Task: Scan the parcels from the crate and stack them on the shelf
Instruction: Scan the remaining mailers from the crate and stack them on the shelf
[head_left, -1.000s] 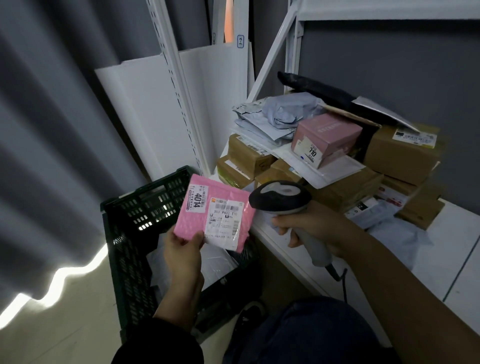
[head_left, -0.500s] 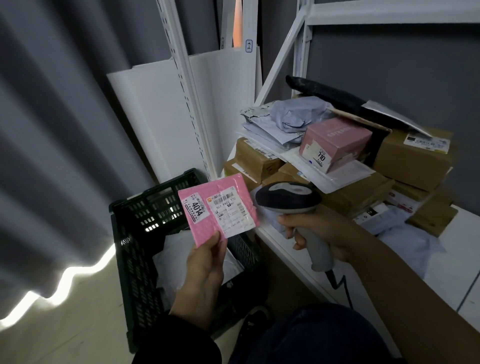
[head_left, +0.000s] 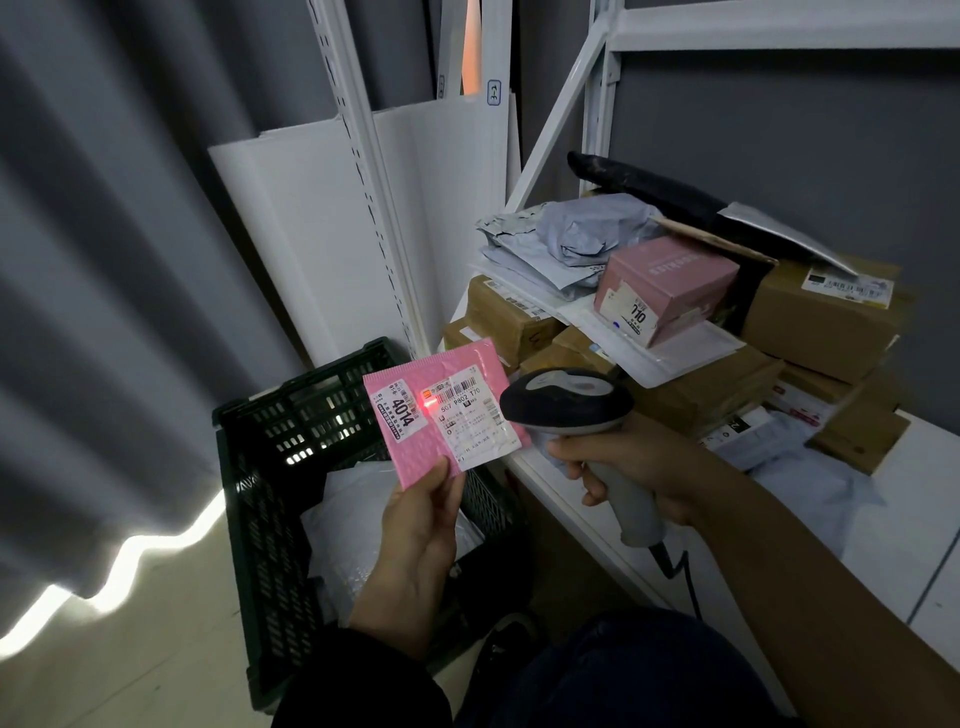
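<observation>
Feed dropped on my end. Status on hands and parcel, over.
Left hand pinches flat pink bubble mailer by lower edge. Right hand grips grey handheld scanner, red light on label. Nothing between them.

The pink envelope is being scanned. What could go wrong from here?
The red light falls beside the barcode, between the two labels, so the scanner may not read it. The left hand pinches the pink envelope only at its lower edge; it might slip into the crate. The pile on the shelf is uneven, the pink box tilted; another parcel could slide off.
</observation>
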